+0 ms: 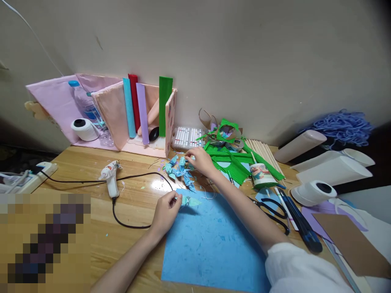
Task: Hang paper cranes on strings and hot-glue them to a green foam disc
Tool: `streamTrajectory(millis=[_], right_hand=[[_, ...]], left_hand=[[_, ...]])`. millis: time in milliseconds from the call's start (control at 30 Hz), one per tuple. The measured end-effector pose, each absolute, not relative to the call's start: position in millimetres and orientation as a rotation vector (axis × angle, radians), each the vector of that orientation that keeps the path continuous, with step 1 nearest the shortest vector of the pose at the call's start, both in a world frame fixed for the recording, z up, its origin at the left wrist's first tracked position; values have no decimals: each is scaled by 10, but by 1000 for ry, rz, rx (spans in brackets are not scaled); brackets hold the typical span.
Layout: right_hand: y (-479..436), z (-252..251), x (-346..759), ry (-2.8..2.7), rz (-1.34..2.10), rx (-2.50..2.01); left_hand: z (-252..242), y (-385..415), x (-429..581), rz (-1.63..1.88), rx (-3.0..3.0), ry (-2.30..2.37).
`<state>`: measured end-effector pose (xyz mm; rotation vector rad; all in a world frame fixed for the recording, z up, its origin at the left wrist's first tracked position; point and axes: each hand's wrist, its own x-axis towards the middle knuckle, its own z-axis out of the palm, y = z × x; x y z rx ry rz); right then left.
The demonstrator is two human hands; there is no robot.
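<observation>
My left hand (166,212) is closed, thumb and fingers pinching a small light-blue paper piece with leaf-like tips (193,201) just above the blue sheet (214,248). Farther back, my right hand (200,160) reaches over a small pile of blue crepe-paper pieces (184,175). Its thumb and fingertips are pressed together at the pile's upper edge. Whatever lies between them is too small to make out. A thin pale thread (209,196) curls at the sheet's back edge, beside the pile.
A white glue gun (112,179) with a black cord lies at left. Pink shelves (110,118) hold paper rolls. Markers (187,137), green paper scraps (229,156) and a paper cup (262,174) stand behind. Black scissors (273,207), a utility knife (302,224) and a thread spool (314,192) are at right.
</observation>
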<state>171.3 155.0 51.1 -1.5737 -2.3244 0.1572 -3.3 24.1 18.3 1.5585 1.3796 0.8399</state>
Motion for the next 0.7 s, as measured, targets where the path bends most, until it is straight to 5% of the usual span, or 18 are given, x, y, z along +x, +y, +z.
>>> streamTrajectory(millis=[700], right_hand=[[2072,318,1436,-2458,286,-1532]], left_hand=[[155,265,-103,915,1515,1442]])
